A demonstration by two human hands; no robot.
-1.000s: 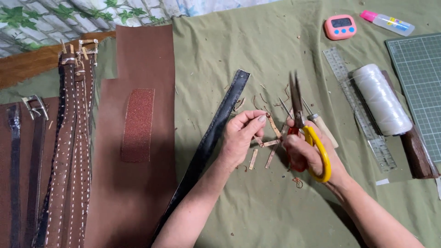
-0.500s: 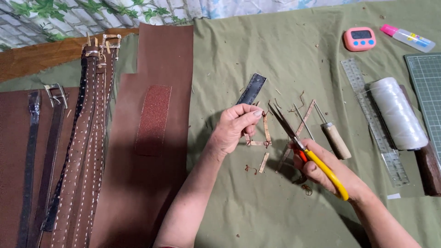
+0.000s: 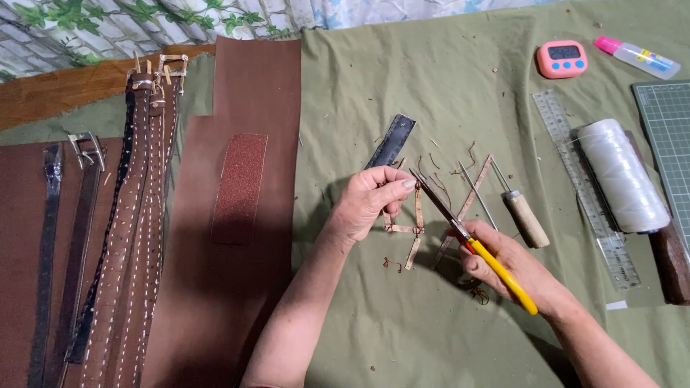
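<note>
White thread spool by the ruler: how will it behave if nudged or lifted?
The spool lies on its side, a smooth cylinder, so a sideways nudge would probably roll it; the ruler alongside may check it. It looks tightly wound, so likely firm to grip and fairly heavy for its size. The glossy wrap may be slippery.

The left hand point(image 3: 370, 201) hides most of the dark strap point(image 3: 392, 141); the cutting mat point(image 3: 667, 136) runs off the right edge.

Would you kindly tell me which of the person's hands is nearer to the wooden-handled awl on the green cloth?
Right. The right hand, holding the yellow-handled scissors, lies just below and left of the wooden-handled awl. The left hand is further left, beyond the thin leather strips.
</note>
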